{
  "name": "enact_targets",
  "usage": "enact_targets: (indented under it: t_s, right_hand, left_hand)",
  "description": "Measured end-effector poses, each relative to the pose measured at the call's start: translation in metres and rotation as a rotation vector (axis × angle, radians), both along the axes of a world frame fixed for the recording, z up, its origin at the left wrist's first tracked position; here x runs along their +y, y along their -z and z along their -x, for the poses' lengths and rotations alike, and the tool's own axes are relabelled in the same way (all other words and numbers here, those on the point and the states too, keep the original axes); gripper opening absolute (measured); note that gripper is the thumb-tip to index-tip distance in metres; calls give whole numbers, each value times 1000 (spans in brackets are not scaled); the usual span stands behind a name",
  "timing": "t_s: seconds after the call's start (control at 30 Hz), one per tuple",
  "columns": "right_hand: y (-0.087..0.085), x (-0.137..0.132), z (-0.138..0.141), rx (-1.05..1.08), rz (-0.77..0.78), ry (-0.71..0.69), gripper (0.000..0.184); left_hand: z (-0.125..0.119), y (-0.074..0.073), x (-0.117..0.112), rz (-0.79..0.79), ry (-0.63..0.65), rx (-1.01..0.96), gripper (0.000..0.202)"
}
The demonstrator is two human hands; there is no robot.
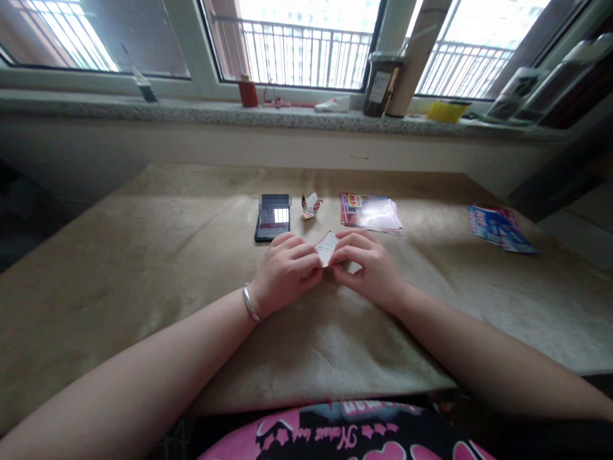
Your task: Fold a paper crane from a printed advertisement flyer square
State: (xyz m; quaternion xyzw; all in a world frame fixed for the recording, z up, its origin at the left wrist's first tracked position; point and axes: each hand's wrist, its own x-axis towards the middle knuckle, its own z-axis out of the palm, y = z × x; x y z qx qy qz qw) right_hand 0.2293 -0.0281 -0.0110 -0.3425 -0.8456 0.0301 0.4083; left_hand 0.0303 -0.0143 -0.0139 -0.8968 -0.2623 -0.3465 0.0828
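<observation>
Between my hands is a small piece of folded paper (pixel 326 248), white with faint print and a reddish edge. My left hand (pixel 290 265), with a silver bangle at the wrist, pinches its left side. On the right side, the thumb and fingers of my right hand (pixel 364 260) are closed on the same paper. Its lower part is partly hidden by my fingertips. Just beyond stands a small folded paper figure (pixel 311 206) in white, red and dark colours. A smartphone (pixel 272 218) lies flat past my left hand, its screen lit.
A stack of colourful printed leaflets (pixel 371 212) lies beyond my right hand, and more blue and red leaflets (pixel 502 228) lie farther right. The brown-covered table (pixel 143 268) ends near my body. Behind it, a stone windowsill (pixel 191 113) holds a dark jar (pixel 382 86) and a red container (pixel 248 92).
</observation>
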Motion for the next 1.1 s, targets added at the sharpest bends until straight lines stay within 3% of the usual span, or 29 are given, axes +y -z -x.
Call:
enact_targets:
  t_s: [1.1]
  right_hand:
    - [6,7,-8,-103,-82,108,7]
  left_hand:
    - [3,2,2,10,-22,12,14]
